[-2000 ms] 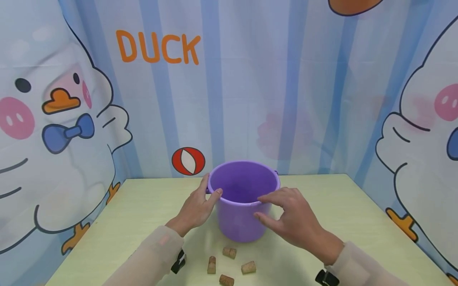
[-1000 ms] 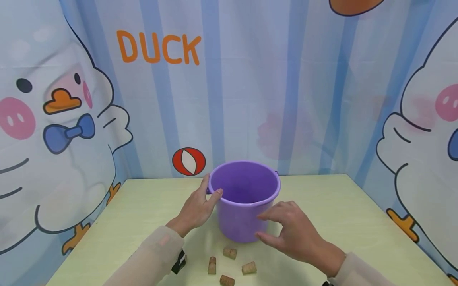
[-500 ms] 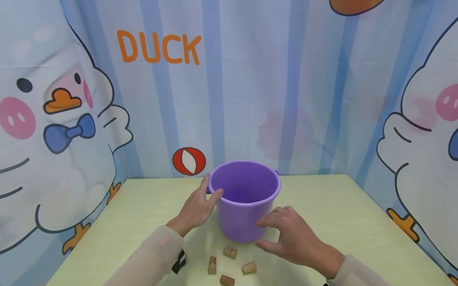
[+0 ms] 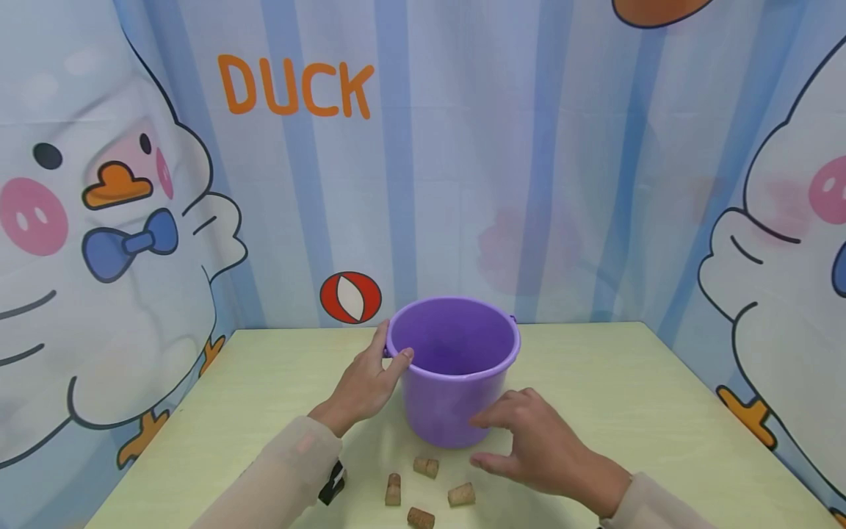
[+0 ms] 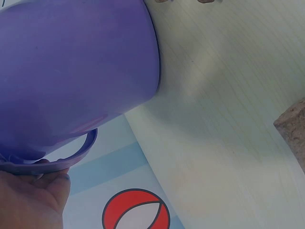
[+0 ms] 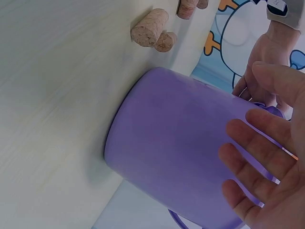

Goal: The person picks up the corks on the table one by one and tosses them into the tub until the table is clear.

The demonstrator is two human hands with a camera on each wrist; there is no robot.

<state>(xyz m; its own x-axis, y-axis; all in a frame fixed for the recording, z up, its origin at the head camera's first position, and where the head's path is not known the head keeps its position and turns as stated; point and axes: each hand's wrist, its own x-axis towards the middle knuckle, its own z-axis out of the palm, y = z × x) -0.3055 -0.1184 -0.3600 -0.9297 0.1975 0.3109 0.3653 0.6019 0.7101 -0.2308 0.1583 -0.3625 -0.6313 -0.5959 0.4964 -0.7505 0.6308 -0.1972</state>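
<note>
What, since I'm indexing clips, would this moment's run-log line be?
left hand: holds purple bucket by rim | right hand: empty, near bucket | four cork stoppers: on table

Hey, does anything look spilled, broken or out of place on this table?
Nothing stands out. The bucket stands upright, the left hand holding its rim, with no damage visible. Four corks lie loose on the table in front of it, none looking broken.

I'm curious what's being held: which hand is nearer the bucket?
Left. The left hand grips the bucket at its rim; the right hand hovers in front of it, holding nothing.
</note>
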